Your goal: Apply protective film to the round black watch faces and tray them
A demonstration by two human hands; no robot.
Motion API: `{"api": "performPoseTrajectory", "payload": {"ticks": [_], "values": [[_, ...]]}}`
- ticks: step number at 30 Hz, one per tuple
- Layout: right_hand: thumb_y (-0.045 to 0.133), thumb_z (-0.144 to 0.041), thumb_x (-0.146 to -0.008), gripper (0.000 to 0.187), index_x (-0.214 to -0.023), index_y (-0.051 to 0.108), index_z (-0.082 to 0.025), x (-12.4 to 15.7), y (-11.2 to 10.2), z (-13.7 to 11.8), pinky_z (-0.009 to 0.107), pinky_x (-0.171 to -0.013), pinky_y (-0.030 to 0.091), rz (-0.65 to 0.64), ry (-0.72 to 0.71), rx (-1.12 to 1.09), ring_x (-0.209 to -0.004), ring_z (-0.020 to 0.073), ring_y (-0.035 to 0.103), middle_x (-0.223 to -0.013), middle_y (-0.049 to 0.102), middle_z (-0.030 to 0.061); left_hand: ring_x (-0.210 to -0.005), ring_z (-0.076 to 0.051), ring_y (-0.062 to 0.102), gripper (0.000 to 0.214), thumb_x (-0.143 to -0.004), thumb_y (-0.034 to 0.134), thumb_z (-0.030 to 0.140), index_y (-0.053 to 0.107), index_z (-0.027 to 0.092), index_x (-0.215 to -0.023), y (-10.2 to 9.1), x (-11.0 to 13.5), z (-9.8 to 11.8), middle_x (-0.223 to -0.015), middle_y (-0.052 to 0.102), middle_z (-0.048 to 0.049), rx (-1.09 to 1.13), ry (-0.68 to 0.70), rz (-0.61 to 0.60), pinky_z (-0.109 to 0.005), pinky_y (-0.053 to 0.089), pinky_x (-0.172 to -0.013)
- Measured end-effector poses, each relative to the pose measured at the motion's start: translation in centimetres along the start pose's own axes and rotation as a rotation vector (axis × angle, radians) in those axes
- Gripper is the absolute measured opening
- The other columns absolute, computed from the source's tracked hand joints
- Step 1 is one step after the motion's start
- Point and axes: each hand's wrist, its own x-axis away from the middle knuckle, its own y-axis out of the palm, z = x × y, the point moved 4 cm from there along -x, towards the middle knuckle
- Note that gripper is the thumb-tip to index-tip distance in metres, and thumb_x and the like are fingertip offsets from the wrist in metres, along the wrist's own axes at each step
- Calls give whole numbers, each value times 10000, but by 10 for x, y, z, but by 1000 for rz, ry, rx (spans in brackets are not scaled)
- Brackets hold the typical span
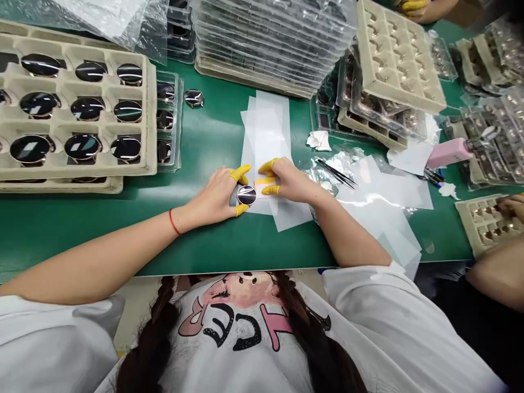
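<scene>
My left hand (pixel 219 195) grips a round, glossy black disc with a pale metal rim (pixel 246 195) between thumb and fingers. Yellow finger cots cover several fingertips on both hands. Just right of the disc, my right hand (pixel 291 181) rests its spread fingertips on overlapping white translucent sheets (pixel 272 131). Whether a small piece lies under those fingertips I cannot tell. Another round dark disc (pixel 194 98) lies on the green table farther back.
Moulded trays (pixel 149 117) of similar dark discs stand left. Stacked clear plastic trays (pixel 270 43) rise at the back. Black tweezers (pixel 336 173) lie on crumpled film to the right, near a pink bottle (pixel 449 153). Another person's hand (pixel 511 206) reaches over a beige tray (pixel 466 218).
</scene>
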Motion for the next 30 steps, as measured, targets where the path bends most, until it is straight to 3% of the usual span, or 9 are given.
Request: {"api": "performPoseTrajectory", "payload": {"ticks": [3,7,14,20,23,25,30], "values": [[694,-279,-776,215,-934,593,-175,8,1,3,366,-770,444,20,75,-63,-911,227,527,-921,600,64,-1185,-264,511,694,-873,642,342,329,212,-1478,1,1,-1,-1241,616,-63,2,0,1,-503,301,-1184],[737,-272,-733,242,-827,528,-195,14,-2,0,339,-699,429,37,157,-81,-832,201,537,-899,596,52,-1151,-271,525,678,-885,665,393,351,244,-1466,4,4,-1,-1208,615,-63,-27,-27,41,-534,252,-1216],[742,-322,-764,300,-944,525,-219,23,4,-4,302,-599,391,36,289,-105,-689,172,555,-805,624,9,-1203,-290,508,728,-846,698,407,343,234,-1459,5,7,1,-1208,594,-85,-72,-26,40,-593,195,-1244],[647,-332,-843,268,-741,422,-230,27,1,-7,289,-526,274,15,234,30,-525,138,431,-668,565,2,-1280,-278,487,691,-859,612,285,300,243,-1474,4,9,2,-1222,577,-95,-98,0,31,-602,173,-1265],[581,-351,-902,161,-871,482,-227,29,-2,-13,300,-558,355,144,178,-108,-606,164,531,-767,631,25,-1244,-274,509,676,-868,603,293,300,242,-1470,3,9,3,-1213,573,-94,-84,7,30,-612,165,-1266],[560,-367,-926,147,-938,525,-225,30,0,-22,309,-616,425,223,68,-206,-692,168,579,-865,661,39,-1237,-278,509,682,-863,604,293,301,237,-1472,3,8,3,-1213,561,-95,-85,12,36,-615,164,-1264],[491,-416,-982,226,-905,574,-220,31,20,-40,322,-702,469,293,-155,-198,-800,177,599,-892,675,58,-1251,-292,494,682,-852,609,298,323,220,-1467,5,9,2,-1235,540,-103,-87,-7,37,-614,180,-1258]]}}
